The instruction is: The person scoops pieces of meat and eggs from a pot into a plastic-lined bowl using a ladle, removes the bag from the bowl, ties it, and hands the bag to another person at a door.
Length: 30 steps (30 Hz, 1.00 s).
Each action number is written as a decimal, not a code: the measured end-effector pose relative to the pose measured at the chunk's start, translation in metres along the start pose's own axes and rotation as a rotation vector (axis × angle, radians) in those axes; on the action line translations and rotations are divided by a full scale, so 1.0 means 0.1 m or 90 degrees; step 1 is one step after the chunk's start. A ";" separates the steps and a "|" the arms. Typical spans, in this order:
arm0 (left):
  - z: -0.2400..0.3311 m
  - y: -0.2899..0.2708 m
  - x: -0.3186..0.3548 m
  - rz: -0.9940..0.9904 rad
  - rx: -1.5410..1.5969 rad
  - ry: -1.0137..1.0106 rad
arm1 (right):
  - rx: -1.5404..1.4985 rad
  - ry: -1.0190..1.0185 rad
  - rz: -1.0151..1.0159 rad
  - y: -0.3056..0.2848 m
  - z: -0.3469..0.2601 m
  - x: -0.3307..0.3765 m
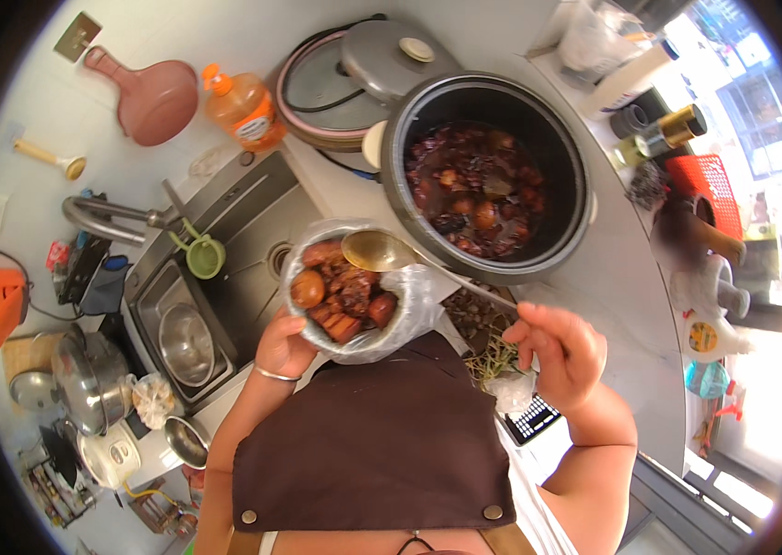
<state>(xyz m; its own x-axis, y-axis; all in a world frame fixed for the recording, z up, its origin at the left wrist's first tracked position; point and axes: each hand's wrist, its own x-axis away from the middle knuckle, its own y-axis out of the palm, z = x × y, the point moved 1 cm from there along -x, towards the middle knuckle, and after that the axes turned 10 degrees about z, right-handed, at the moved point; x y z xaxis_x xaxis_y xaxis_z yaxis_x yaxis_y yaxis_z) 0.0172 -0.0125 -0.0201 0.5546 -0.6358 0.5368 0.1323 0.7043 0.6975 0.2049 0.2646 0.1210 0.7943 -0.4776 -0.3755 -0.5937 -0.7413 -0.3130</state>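
My left hand (pixel 283 348) grips the side of a bowl (pixel 295 324) lined with a clear plastic bag (pixel 423 301). Inside lie brown braised meat chunks (pixel 346 287) and several brown eggs (pixel 307 289). Between finger and thumb, my right hand (pixel 565 353) pinches the handle end of a long metal ladle (pixel 380 250). The ladle's head is tilted over the far rim of the bowl, above the food. Just beyond stands a large dark cooking pot (pixel 393 185), its lid off, holding dark red-brown stew (pixel 479 190) with several eggs in it.
Left of the bowl is a steel sink (pixel 257 217) with a faucet (pixel 118 217), a green strainer cup (pixel 205 257) and a metal basin (pixel 187 344). A pot lid (pixel 391 60) and an orange soap bottle (pixel 247 116) stand behind. Bottles (pixel 659 134) line the right counter edge.
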 end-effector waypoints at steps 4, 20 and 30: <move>-0.13 -0.05 0.06 0.017 0.020 -0.007 | -0.165 0.330 0.154 -0.28 0.08 0.04; -0.73 -0.97 0.61 0.181 0.081 0.071 | 0.601 -0.192 -0.048 -0.50 0.66 -0.14; -0.96 -1.38 0.80 0.204 0.128 0.151 | 0.277 0.048 0.223 -0.56 0.84 0.05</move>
<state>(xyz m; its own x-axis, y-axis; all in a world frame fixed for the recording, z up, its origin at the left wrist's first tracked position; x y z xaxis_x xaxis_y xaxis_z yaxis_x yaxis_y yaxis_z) 0.1218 -0.1297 -0.1189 0.7180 -0.2886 0.6334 -0.2261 0.7640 0.6043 0.2313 0.3430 0.0632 0.5374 -0.7046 -0.4633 -0.8094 -0.2768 -0.5178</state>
